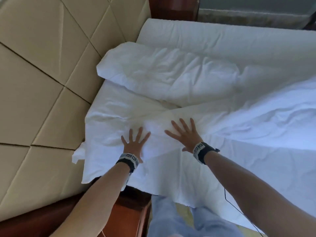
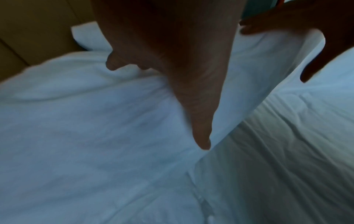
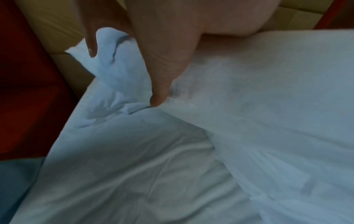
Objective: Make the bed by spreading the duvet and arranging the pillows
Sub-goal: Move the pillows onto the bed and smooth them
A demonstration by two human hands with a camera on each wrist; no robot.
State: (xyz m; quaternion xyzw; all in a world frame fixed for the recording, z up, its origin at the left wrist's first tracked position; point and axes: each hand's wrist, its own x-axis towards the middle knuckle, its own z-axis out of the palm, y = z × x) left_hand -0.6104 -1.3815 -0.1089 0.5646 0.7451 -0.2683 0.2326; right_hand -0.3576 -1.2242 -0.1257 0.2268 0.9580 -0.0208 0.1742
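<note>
Nearest to us, our legs in pale blue trousers [image 1: 193, 219] stand at the side of the bed, beside a reddish wooden frame [image 1: 131, 206] at the corner. A thin black cable [image 1: 239, 212] hangs from our right wrist.

Just beyond, our left hand [image 1: 134, 145] lies flat on the near pillow [image 1: 112, 120], fingers [image 1: 130, 134] straight and spread wide, holding nothing. Our right hand [image 1: 187, 135] rests just beside it on the same white surface, its fingers [image 1: 192, 124] also straight and fanned out, gripping nothing. In the left wrist view the thumb [image 2: 201, 133] points down against a raised fold of white cloth; in the right wrist view the thumb [image 3: 162, 91] presses into a crease near a crumpled corner of fabric [image 3: 114, 63]. Both wrists wear dark bands with printed markers.

To our right the duvet [image 1: 256, 134] spreads across the bed, wrinkled, its edge hanging over the near side.

Further on, a second pillow [image 1: 162, 72] lies creased, touching the near pillow and overlapping its far edge. Behind it a long white roll of bedding [image 1: 222, 38] runs along the far side.

On the left the padded beige headboard [image 1: 42, 74], quilted in diamonds, runs alongside both pillows.
</note>
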